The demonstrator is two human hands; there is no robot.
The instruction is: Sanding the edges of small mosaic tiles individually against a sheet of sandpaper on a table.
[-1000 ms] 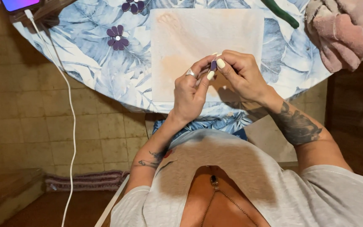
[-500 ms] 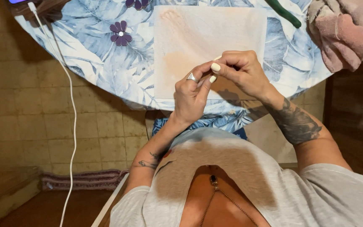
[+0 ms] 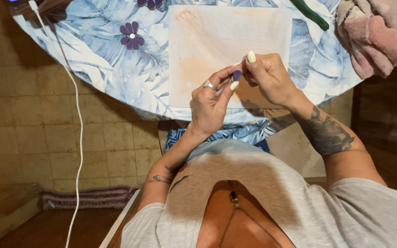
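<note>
Purple teardrop petal (image 3: 237,74) pinched between left hand (image 3: 210,103) and right hand (image 3: 269,78).

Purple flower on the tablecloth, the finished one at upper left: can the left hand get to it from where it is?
Probably yes. The left hand pinches a small purple petal, but only bare tablecloth lies between it and the purple flower; its fingers are occupied, though.

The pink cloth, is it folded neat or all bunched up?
Bunched up. The pink cloth lies in a lumpy, wrinkled heap at the table edge, with no flat folds.
</note>
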